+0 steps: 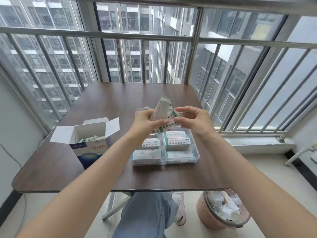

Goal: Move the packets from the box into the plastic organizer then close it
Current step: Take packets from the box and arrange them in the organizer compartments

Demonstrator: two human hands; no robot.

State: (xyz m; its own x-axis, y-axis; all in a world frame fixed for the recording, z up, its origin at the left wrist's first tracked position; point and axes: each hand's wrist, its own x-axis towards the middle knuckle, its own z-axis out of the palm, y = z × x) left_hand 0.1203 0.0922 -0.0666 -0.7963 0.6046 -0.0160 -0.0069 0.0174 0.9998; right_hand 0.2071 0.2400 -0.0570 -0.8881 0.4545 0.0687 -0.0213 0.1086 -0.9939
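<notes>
Above the organizer [180,160], the left hand [145,121] gripped a stack of packets [160,110] while the right hand [190,120] pinched one loose. Sorting seemed midway; next needed a free compartment. More waited in the box [89,143] left of the organizer.

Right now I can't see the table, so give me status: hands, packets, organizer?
Left hand grips a stack of white packets; right hand pinches some. Clear plastic organizer open, near compartments filled. Open blue-and-white cardboard box holds more. Nothing in the way.
</notes>
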